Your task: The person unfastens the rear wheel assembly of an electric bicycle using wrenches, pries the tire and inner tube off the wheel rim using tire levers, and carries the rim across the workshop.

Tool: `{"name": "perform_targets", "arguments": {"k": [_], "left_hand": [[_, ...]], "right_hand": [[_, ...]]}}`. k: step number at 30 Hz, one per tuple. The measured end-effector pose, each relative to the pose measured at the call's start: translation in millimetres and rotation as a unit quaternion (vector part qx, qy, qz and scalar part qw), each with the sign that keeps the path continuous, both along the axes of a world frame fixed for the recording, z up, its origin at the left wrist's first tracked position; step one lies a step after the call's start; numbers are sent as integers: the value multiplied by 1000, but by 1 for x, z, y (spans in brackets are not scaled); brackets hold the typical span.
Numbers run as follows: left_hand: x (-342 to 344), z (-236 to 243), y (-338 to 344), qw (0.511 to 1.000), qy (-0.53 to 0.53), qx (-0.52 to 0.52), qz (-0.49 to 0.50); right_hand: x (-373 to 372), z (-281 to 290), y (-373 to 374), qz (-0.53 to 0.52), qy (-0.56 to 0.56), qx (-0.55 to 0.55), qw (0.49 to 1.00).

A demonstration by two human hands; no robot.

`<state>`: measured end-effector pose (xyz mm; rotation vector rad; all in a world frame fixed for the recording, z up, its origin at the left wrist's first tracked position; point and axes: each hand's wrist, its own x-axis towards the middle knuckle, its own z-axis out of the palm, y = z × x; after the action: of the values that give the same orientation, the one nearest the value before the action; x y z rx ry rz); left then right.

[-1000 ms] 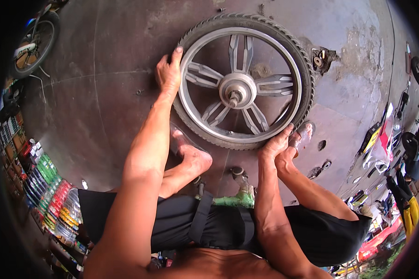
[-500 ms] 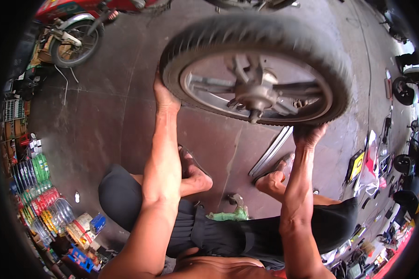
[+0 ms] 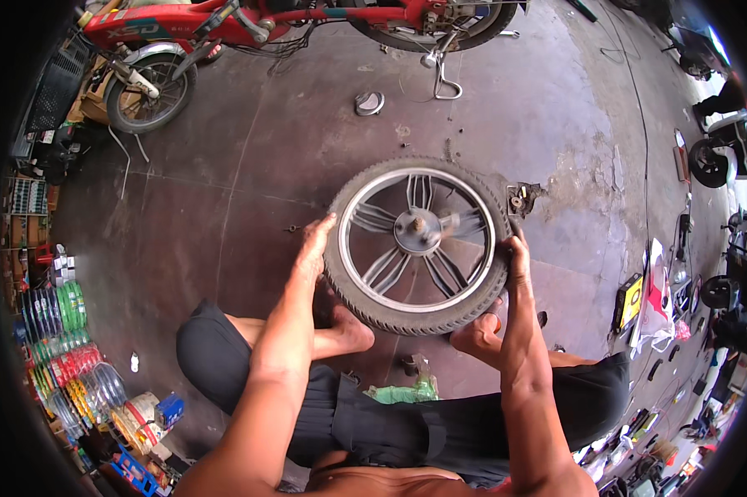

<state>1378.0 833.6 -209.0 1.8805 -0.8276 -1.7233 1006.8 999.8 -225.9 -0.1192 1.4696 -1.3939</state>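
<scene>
Left hand (image 3: 314, 246) and right hand (image 3: 519, 255) are standing wide apart, touching opposite sides of a spoked wheel (image 3: 417, 232); how firmly their fingers are gripping, I cannot tell. What has just changed is the wheel's position: in the earlier frame it is hanging tilted and blurred, and now it is lying almost flat between the hands, its near edge reaching the feet (image 3: 353, 333). Probably the floor (image 3: 187, 253) is taking its weight, so the hands are perhaps steadying more than carrying, although the contact underneath is staying hidden. Compared with that frame, the wheel is also looking smaller, the red bike (image 3: 382, 15) on the far side is showing more of its body, and a grey oval piece (image 3: 369, 103) is appearing beyond the wheel.
</scene>
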Motion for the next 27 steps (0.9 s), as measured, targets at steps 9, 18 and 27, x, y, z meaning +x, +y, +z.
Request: {"name": "perform_targets", "arguments": {"k": [9, 18, 27], "left_hand": [[-52, -32, -48, 926, -327, -8, -189], [-56, -100, -50, 922, -304, -235, -44], [-85, -51, -119, 936, -167, -250, -184]], "right_hand": [[29, -24, -36, 52, 246, 426, 869], [15, -72, -49, -38, 287, 233, 928], [-33, -29, -150, 177, 409, 143, 884]]}}
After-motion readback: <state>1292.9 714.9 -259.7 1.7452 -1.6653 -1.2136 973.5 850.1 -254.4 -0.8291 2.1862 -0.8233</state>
